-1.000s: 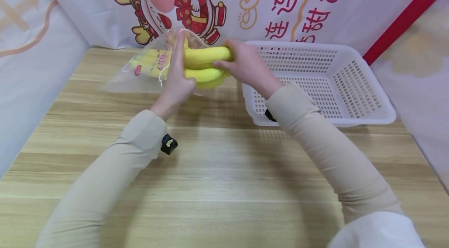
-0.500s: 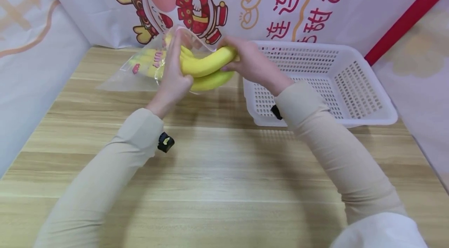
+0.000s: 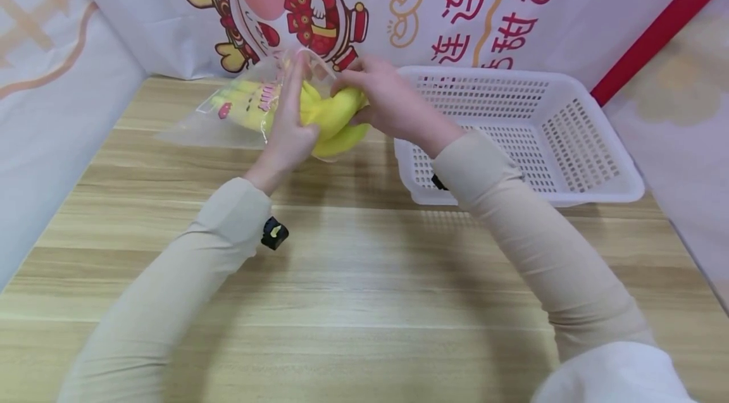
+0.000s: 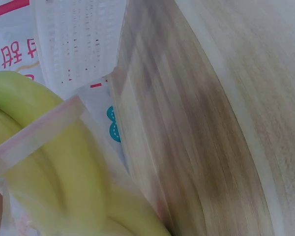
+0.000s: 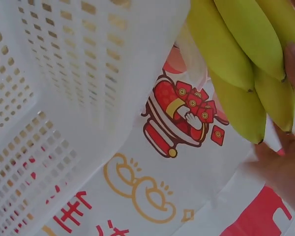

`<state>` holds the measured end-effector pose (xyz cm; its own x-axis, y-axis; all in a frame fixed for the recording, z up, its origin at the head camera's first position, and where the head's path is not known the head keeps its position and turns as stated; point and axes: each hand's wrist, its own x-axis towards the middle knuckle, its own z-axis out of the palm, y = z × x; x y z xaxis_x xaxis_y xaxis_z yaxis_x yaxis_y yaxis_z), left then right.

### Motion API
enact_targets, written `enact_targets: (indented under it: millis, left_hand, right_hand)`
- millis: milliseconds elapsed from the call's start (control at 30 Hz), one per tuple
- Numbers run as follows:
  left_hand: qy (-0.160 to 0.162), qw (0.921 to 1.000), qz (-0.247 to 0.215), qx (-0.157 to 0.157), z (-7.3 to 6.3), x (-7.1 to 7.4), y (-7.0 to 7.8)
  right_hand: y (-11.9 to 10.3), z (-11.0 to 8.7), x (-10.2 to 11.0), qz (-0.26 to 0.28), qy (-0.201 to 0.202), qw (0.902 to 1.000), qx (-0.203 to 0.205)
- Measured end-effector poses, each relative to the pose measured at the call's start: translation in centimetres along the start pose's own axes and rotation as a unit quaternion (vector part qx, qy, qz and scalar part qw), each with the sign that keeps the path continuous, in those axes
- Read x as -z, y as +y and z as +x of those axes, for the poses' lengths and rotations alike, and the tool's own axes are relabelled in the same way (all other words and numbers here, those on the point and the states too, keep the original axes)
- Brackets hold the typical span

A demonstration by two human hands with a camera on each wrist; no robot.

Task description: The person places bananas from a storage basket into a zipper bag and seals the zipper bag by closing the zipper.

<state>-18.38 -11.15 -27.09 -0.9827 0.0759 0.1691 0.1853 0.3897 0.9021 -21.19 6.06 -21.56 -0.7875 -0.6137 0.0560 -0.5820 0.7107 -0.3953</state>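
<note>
Broadly, a wood-grain tabletop (image 3: 364, 302) carries a white perforated basket (image 3: 575, 137) toward its far right. Left of the basket, a clear printed bag (image 3: 242, 102) encloses part of a bunch of yellow bananas (image 3: 333, 118), their tips bare beyond its mouth. The left hand (image 3: 287, 131) grips the bag near that mouth; the right hand (image 3: 393, 96) has its fingers round the bare ends.

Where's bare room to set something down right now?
Bare tabletop lies between the left sleeve and right sleeve, nearer the wearer than the white basket. The basket's visible floor looks bare too. Crowded: left of the basket, where left grip, right grip, bananas and plastic bag cluster.
</note>
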Motion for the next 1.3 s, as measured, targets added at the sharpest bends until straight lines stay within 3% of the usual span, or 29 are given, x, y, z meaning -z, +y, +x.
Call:
enact_targets:
  millis: [233,533,733,900,1133,1300]
  left_hand:
    - [-0.004,0.9998,-0.003,0.017,0.1,0.0,0.1]
    - [-0.002,0.9995,-0.028,0.01,0.2,0.4,0.6]
    - [-0.017,0.9979,-0.061,0.011,0.6,1.3,1.1]
    - [-0.034,0.9919,-0.121,0.019,1.0,2.1,1.9]
    - [-0.037,0.9835,-0.177,0.007,1.0,2.6,2.1]
    - [-0.035,0.9809,-0.191,-0.002,0.9,2.7,2.1]
  right_hand:
    - [0.2,0.4,-0.5,0.049,-0.015,0.9987,0.002]
    - [0.6,0.8,-0.6,0.071,0.007,0.995,-0.071]
    - [0.6,0.9,-0.5,0.108,0.039,0.9921,-0.051]
    - [0.1,0.5,0.2,0.153,0.061,0.9859,-0.032]
    - [-0.4,0.3,0.2,0.186,0.052,0.9812,-0.004]
    - [-0.4,0.4,-0.2,0.198,0.06,0.9783,0.015]
